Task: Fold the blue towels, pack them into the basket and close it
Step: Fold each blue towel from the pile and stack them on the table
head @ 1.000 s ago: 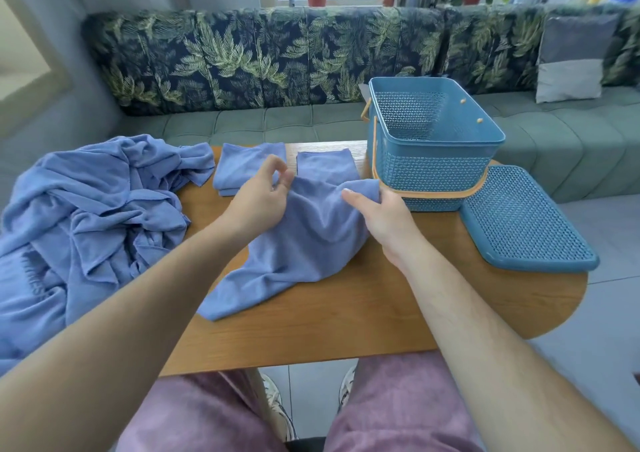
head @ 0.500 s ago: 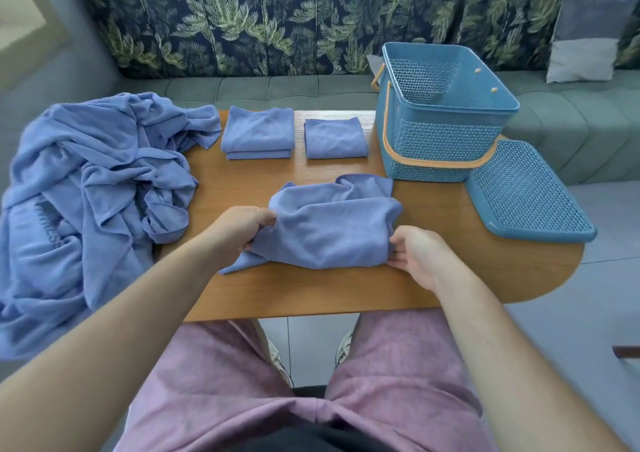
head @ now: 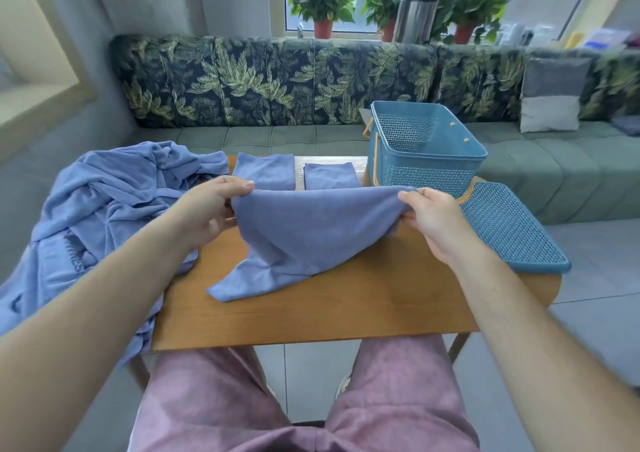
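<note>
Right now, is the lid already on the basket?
No, the lid lies flat on the table beside the open basket.

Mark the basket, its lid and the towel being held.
basket [head: 426,178], head view, front lattice wall.
lid [head: 512,228], head view, middle of its lattice top.
held towel [head: 318,230], head view, centre of the hanging cloth.

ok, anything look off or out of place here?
Nothing damaged. The crumpled towel pile spills over the left edge of the table, and the basket lid seems to jut past the right edge.
</note>
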### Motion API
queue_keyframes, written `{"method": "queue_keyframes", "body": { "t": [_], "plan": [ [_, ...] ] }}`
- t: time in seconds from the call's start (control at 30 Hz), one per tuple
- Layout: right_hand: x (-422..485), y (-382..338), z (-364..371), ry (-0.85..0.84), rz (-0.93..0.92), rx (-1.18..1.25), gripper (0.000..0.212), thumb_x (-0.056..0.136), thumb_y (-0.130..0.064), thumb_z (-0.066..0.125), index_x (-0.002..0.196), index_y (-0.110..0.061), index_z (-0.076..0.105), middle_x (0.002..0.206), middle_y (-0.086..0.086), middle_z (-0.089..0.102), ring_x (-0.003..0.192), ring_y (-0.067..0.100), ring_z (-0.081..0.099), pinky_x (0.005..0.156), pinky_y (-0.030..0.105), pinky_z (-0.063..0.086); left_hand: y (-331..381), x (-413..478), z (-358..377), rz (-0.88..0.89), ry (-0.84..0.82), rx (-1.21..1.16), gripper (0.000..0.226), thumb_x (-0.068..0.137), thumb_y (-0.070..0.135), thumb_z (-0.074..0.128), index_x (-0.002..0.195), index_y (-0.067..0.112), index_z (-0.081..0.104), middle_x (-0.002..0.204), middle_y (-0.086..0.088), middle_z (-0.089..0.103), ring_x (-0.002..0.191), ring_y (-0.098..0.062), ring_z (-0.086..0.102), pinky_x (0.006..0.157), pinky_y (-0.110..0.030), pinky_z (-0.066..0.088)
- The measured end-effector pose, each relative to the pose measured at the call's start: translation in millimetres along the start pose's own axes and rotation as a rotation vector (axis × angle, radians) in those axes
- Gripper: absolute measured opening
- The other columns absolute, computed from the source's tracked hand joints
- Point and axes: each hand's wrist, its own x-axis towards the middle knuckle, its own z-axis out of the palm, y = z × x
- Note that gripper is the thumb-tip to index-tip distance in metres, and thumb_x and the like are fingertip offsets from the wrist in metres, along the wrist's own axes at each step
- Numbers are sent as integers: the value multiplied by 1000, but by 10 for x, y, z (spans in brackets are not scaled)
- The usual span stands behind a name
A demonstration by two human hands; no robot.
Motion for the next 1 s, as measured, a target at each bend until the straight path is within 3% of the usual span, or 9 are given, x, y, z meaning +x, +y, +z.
{"method": "queue_keyframes", "body": {
  "t": [0.1, 0.17, 0.27, 0.47, 0.67, 0.77, 0.87, 1.0],
  "plan": [
    [102, -411, 39, -7, -101, -11, 21, 83, -31, 69, 86, -10, 64, 85, 11, 64, 77, 21, 63, 84, 52, 57, 320, 9, 6, 118, 84, -108, 19, 97, 14, 59, 81, 21, 56, 66, 5, 59, 62, -11, 54, 57, -26, 43],
    [181, -662, 76, -4, -147, 10, 12, 94, -20, 68, 94, -11, 61, 91, 12, 66, 69, 18, 65, 66, 39, 60, 519, 32, 2, 221, 179, -213, 18, 96, 8, 60, 81, 18, 58, 60, 7, 62, 55, -7, 56, 55, -22, 45],
    [296, -952, 171, 61, -157, 70, 28, 92, -21, 73, 110, -13, 53, 99, 14, 65, 67, 18, 64, 53, 28, 55, 785, 52, -35, 313, 248, -295, 13, 91, 8, 68, 86, 20, 64, 69, 5, 65, 58, -8, 58, 56, -24, 46],
    [418, -1338, 328, 11, -163, 135, 13, 94, -30, 71, 103, -23, 65, 97, 8, 63, 75, 19, 56, 62, 34, 54, 1117, 94, -141, 363, 250, -334, 20, 88, 2, 68, 102, 16, 70, 77, 2, 72, 65, -12, 63, 56, -22, 48],
    [382, -1504, 319, -268, -193, 301, 19, 91, -4, 69, 108, -13, 74, 98, 7, 73, 89, 20, 66, 86, 32, 54, 1164, 84, -271, 354, 266, -367, 28, 85, 1, 70, 106, 18, 75, 93, -3, 75, 74, -15, 68, 70, -31, 52],
    [326, -1438, 308, -176, -256, 173, 12, 90, -11, 75, 99, -17, 79, 97, 7, 76, 91, 19, 68, 89, 35, 57, 1133, 3, -292, 385, 305, -382, 24, 87, 5, 71, 106, 19, 74, 89, -1, 73, 64, -10, 64, 60, -25, 49],
    [191, -1376, 274, -86, -321, 83, 7, 88, -19, 78, 94, -22, 80, 91, 3, 78, 84, 14, 69, 74, 25, 59, 1048, -107, -321, 460, 339, -304, 22, 88, 7, 72, 103, 22, 73, 81, 7, 71, 58, -5, 59, 50, -17, 45],
    [29, -1362, 152, -21, -382, 44, 5, 86, -29, 80, 91, -28, 80, 87, -8, 77, 86, 4, 68, 79, 21, 50, 991, -182, -411, 530, 355, -123, 19, 86, 10, 76, 97, 24, 74, 86, 6, 70, 70, -5, 60, 62, -16, 46]
  ]
}}
